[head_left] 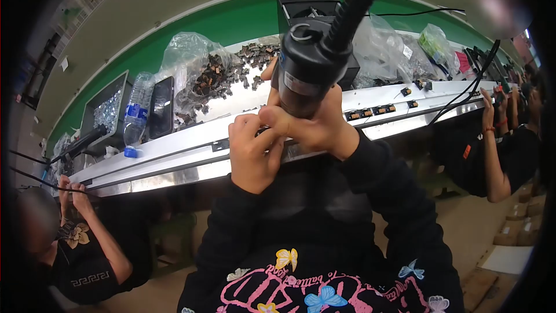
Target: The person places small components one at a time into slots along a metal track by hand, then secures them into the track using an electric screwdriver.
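Note:
A black power screwdriver with a ribbed cable hangs upright in the middle, and my right hand wraps round its lower end. Just left of it, my left hand has its fingers curled and pressed together, close against the right fingertips. What it pinches is too hidden to make out. Both hands are over the near edge of the white rail. Behind them lies a pile of small dark and copper-coloured parts. Several small black assemblies sit on the rail to the right.
A water bottle, a black phone and a grey bin of small clear parts stand at the left. Plastic bags and a black box are behind. Co-workers' hands show at the left, others at the right.

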A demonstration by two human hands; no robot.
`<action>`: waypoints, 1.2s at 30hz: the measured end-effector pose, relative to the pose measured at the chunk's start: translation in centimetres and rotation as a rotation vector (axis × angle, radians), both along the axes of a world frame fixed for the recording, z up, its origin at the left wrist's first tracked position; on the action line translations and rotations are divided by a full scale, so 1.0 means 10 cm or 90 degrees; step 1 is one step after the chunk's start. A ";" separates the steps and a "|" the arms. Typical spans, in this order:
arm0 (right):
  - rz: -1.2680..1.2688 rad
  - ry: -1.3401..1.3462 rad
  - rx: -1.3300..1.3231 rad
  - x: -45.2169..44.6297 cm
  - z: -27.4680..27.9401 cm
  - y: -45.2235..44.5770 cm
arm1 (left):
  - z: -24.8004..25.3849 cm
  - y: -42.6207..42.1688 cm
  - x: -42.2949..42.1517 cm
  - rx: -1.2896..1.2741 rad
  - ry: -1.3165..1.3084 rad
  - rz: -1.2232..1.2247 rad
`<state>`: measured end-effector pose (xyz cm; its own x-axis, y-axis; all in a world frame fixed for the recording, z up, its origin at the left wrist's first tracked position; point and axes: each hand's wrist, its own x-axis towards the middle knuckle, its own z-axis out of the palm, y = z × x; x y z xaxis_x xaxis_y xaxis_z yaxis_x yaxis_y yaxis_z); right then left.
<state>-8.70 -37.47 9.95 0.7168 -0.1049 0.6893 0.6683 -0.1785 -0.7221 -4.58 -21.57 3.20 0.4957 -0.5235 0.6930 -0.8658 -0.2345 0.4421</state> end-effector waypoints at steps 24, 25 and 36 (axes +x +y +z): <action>0.114 0.157 0.165 0.21 0.16 -0.01 | 0.04 0.00 0.00 0.025 0.043 0.004; 0.108 0.134 0.174 0.20 0.17 0.00 | 0.04 0.00 0.00 0.028 0.049 0.004; -0.013 -0.003 0.072 0.10 0.56 -0.08 | 0.03 -0.01 0.02 -0.005 0.029 0.019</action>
<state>-7.72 -38.29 15.54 0.7104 -0.1964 0.6758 0.6692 -0.1089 -0.7351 -4.35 -21.71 3.46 0.5423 -0.5023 0.6734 -0.8373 -0.2567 0.4828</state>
